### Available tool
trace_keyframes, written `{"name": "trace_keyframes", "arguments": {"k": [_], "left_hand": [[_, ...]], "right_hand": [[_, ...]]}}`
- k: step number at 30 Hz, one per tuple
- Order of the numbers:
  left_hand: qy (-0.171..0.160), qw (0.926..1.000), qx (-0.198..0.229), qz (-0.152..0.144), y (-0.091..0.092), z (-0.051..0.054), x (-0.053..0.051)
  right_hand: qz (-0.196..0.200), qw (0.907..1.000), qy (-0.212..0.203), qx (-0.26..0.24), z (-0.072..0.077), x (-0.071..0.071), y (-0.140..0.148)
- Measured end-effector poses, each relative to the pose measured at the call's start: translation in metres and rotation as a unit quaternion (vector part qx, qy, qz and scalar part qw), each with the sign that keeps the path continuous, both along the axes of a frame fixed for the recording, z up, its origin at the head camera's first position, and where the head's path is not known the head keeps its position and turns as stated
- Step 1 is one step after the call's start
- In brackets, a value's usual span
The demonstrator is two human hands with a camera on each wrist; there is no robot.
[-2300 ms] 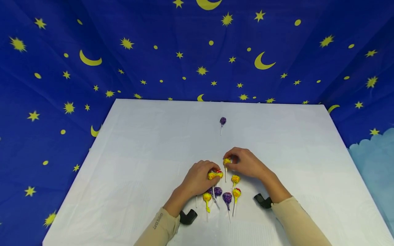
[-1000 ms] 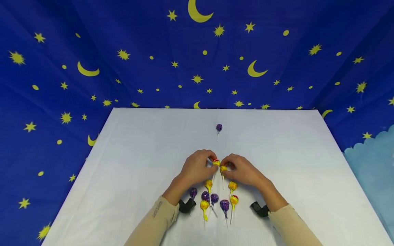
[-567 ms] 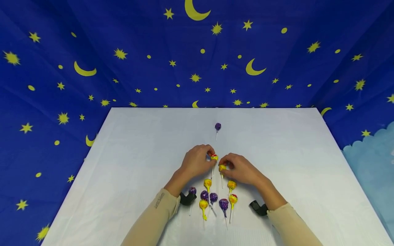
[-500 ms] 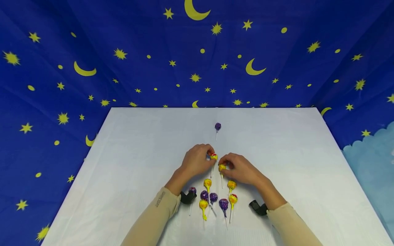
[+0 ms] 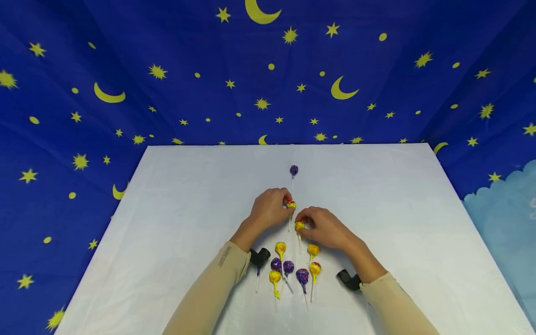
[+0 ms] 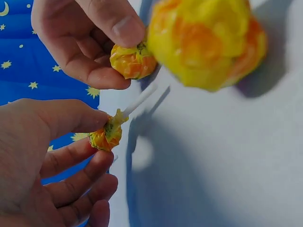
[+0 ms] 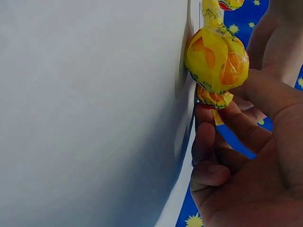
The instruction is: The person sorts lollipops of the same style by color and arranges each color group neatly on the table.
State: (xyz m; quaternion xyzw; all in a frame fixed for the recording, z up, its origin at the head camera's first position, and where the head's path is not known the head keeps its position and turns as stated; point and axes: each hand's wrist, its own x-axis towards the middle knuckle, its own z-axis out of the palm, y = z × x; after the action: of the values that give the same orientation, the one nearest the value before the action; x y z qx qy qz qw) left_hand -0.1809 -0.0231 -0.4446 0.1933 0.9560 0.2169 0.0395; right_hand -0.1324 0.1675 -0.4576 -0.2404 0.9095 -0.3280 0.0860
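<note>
Head view: the left hand [image 5: 270, 208] is pinching a red-yellow pop [image 5: 291, 204] by its head, fingers nearly together, stick pointing back toward the wearer. The right hand [image 5: 323, 228], a little closer to the body, is similarly pinching a yellow pop [image 5: 299, 226]. Key relation: a purple pop [image 5: 294, 170] is lying ahead of both hands, nearer the left; its long axis is running away from the wearer, stick end facing the left hand. Loose pops [image 5: 302, 275] are lying behind the hands. Lettering is showing on the left sleeve [image 5: 213, 288]; I am not managing to read it.

Left wrist view: I am seeing the left thumb and forefinger gripping, the other fingers curling loosely. A blurred pop [image 6: 206, 42] is looming beyond the fingertips, nearer the lens.

Right wrist view: an orange-printed pop [image 7: 218, 61] is partly hiding the right hand's pinch. Its green print is staying illegible; I am reading no brand.
</note>
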Motion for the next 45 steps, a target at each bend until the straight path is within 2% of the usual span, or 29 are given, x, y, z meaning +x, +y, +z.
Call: {"name": "trace_keyframes", "arguments": {"k": [6,14,21,25,32,45], "left_hand": [[0.007,0.9999,0.006,0.005,0.004,-0.003,-0.01],[-0.02,0.9994,-0.006,0.029,0.009,-0.003,-0.021],[-0.026,0.9987,-0.018,0.04,0.012,-0.003,-0.03],[-0.031,0.9985,-0.014,0.042,0.013,-0.005,-0.031],[-0.02,0.9982,-0.01,0.056,0.014,-0.008,-0.032],[-0.001,0.9985,0.029,0.048,0.011,-0.017,-0.03]], "right_hand": [[-0.007,0.9999,-0.001,0.008,0.001,0.0,-0.002],[-0.008,0.9999,-0.002,0.01,0.001,0.0,-0.002],[-0.013,0.9999,-0.004,0.009,0.001,0.001,-0.002],[-0.017,0.9997,-0.006,0.015,0.001,0.002,-0.002],[-0.014,0.9997,0.0,0.021,0.0,0.002,-0.002],[-0.008,0.9997,0.009,0.021,-0.001,0.002,-0.002]]}}
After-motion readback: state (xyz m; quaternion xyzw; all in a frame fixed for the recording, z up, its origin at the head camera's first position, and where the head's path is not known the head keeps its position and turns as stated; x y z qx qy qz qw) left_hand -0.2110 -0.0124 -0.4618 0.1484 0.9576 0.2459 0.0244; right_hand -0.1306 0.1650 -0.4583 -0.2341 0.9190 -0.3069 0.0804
